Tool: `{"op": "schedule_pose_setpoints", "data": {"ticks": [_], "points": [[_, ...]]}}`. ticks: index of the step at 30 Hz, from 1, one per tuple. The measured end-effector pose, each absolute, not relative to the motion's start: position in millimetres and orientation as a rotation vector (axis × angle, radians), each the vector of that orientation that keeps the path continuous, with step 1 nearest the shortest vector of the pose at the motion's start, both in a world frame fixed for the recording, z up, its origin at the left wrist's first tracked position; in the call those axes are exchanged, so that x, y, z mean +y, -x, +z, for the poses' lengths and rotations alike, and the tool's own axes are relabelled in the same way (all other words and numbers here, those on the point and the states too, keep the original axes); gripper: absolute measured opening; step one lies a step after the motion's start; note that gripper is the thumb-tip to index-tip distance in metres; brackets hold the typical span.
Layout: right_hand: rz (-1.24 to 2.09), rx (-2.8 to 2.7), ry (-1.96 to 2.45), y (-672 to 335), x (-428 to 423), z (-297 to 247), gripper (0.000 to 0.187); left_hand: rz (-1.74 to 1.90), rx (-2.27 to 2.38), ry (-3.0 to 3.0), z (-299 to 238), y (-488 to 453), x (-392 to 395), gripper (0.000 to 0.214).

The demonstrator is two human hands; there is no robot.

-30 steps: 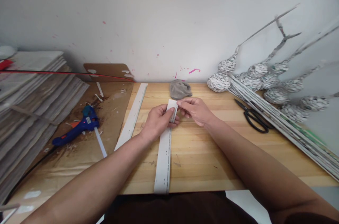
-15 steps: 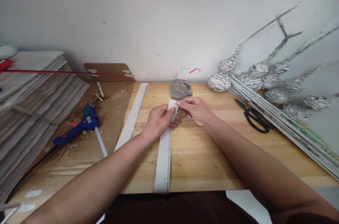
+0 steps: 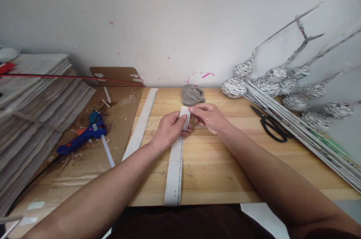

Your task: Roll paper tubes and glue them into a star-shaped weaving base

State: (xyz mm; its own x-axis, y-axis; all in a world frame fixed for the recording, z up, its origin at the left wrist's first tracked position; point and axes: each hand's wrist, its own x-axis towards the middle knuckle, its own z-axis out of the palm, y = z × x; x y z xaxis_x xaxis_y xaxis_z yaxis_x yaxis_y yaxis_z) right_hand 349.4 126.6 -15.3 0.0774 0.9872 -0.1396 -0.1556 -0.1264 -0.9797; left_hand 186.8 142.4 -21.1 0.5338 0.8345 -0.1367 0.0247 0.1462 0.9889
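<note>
A long white paper strip (image 3: 174, 173) with fine print along one edge runs from the table's front edge up to my hands. My left hand (image 3: 170, 128) is closed on its far part, thumb on top and fingers beneath. At the strip's far right corner, my right hand (image 3: 207, 117) pinches the edge between thumb and fingertip; its other fingers are curled below. Another white paper strip (image 3: 144, 118) lies flat to the left of my left hand. Just beyond the hands sits a crumpled grey cloth (image 3: 193, 95).
On the brown cardboard (image 3: 81, 175) at left lies a blue glue gun (image 3: 96, 130) with its glue stick, beside a stack of newspapers (image 3: 36, 118). At right are black scissors (image 3: 272, 126), rolled paper sticks (image 3: 299, 128) and several woven paper gourds (image 3: 235, 87) against the wall.
Almost nothing differs. Both hands keep their hold on the paper strip, and the whole view has shifted very slightly.
</note>
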Motion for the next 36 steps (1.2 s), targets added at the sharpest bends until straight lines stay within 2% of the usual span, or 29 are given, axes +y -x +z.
{"op": "schedule_pose_setpoints", "data": {"ticks": [19,25,36], "points": [[1.256,-0.932,1.218,-339.3,121.1,-13.3,0.037,0.635,0.856,-1.448,-14.5,-186.7,134.7,0.025],[1.313,-0.986,1.206,-346.7,122.2,-12.3,0.039,0.678,0.887,-1.336,-15.5,-187.8,137.9,0.028],[1.292,-1.192,1.231,-354.3,123.5,-14.4,0.029,0.681,0.902,-1.331,-14.0,-186.9,139.3,0.029]]}}
